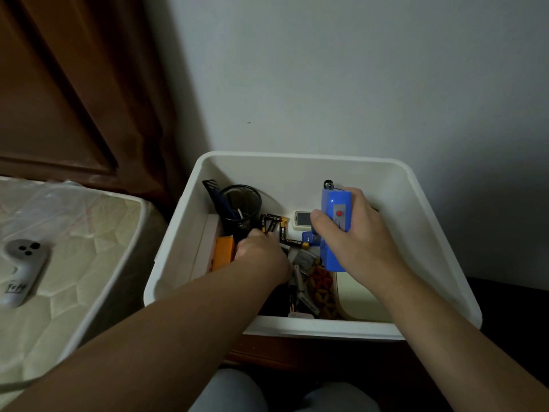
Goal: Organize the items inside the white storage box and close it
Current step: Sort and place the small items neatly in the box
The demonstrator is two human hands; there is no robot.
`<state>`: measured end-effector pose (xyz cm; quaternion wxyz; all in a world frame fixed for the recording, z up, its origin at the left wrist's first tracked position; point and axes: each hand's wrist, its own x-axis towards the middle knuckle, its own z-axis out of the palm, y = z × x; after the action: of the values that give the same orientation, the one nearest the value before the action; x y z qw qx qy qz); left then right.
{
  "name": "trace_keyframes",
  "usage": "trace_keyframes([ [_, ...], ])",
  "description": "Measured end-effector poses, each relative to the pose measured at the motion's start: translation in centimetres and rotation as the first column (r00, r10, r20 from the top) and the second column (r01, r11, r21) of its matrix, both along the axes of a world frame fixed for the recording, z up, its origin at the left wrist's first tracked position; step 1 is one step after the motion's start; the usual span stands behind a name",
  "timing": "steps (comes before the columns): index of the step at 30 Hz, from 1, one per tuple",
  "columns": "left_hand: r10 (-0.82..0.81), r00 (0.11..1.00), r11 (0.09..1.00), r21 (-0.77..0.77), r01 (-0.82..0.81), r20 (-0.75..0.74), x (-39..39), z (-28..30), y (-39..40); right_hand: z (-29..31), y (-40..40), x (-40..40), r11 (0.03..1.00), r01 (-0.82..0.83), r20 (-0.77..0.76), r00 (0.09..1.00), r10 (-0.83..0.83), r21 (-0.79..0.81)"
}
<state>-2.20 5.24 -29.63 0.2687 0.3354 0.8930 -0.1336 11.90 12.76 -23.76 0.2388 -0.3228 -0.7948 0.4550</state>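
The white storage box (pixel 421 203) stands open in front of me, no lid in sight. My right hand (pixel 359 233) grips a blue plastic device (pixel 335 221) with a red button, held above the box's middle. My left hand (pixel 261 251) reaches down into the left part, its fingers at black-and-gold batteries (pixel 282 230) next to a black mesh cup (pixel 242 203) that holds a black comb (pixel 212 188). What the fingers hold is hidden. An orange item (pixel 222 252) lies at the left wall. A small white device with a screen (pixel 301 220) lies at the back.
A mattress (pixel 74 263) with a grey controller (pixel 20 269) on it is to the left. A brown wooden headboard (pixel 59 84) and a pale wall (pixel 356 69) rise behind. Grey clips (pixel 303 281) and orange-red pieces (pixel 322 283) lie in the box's front. The box rests on a dark wooden stand (pixel 297 352).
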Motion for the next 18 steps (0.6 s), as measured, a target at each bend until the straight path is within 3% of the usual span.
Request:
trace_keyframes([
  [11, 0.094, 0.99, 0.995, -0.041, -0.09, 0.106, -0.2, -1.3, -0.1, -0.2, 0.2, 0.0, 1.0, 0.01, 0.029, 1.0, -0.01, 0.004],
  [18, 0.026, 0.995, 0.994, -0.113, -0.015, 0.096, -0.2, -0.1, 0.0, -0.3, 0.2, 0.2, 1.0, -0.004, 0.038, 0.999, 0.004, 0.001],
])
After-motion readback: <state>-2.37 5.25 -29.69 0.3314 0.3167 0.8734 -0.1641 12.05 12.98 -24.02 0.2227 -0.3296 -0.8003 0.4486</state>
